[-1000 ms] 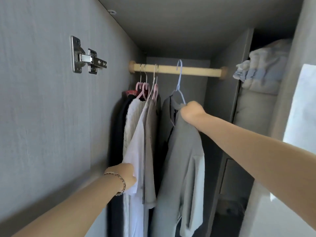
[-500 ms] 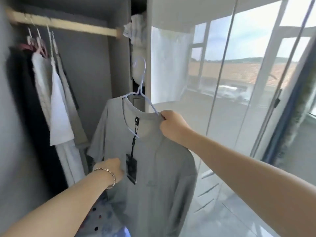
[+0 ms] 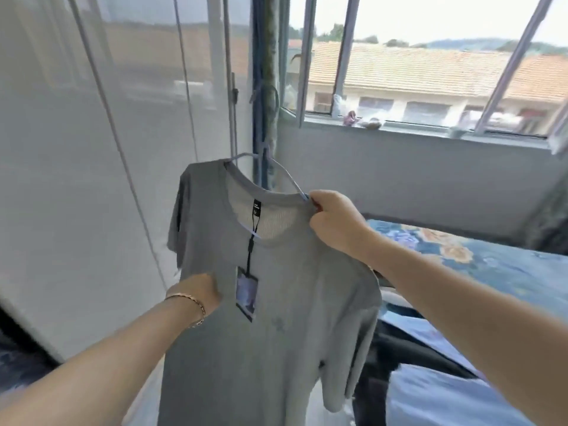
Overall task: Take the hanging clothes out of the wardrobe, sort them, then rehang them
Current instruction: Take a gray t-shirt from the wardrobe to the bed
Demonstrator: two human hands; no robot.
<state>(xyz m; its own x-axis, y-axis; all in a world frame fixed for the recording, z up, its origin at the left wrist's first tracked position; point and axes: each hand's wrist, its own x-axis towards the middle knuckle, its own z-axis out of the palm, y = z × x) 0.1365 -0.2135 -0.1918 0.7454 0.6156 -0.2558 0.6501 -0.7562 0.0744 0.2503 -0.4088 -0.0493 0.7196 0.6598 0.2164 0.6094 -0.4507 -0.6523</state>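
Note:
A grey T-shirt (image 3: 285, 302) on a pale blue wire hanger (image 3: 284, 173) hangs in the air in front of me, with a dark tag (image 3: 246, 292) dangling from its collar. My right hand (image 3: 333, 221) grips the hanger and the shirt's shoulder at the right side of the collar. My left hand (image 3: 201, 292), with a bracelet on the wrist, holds the shirt's front at chest height, left of the tag. The wardrobe's rail and the other clothes are out of view.
A glossy white wardrobe door (image 3: 92, 149) fills the left. A window (image 3: 415, 72) with small items on its sill is straight ahead. A bed with a blue floral cover (image 3: 491, 265) lies to the right, with dark cloth (image 3: 399, 348) beside it.
The grey T-shirt came off the wardrobe rail and was carried away to the right. My view has swung from the wardrobe to the window and bed. My left hand moved onto the shirt.

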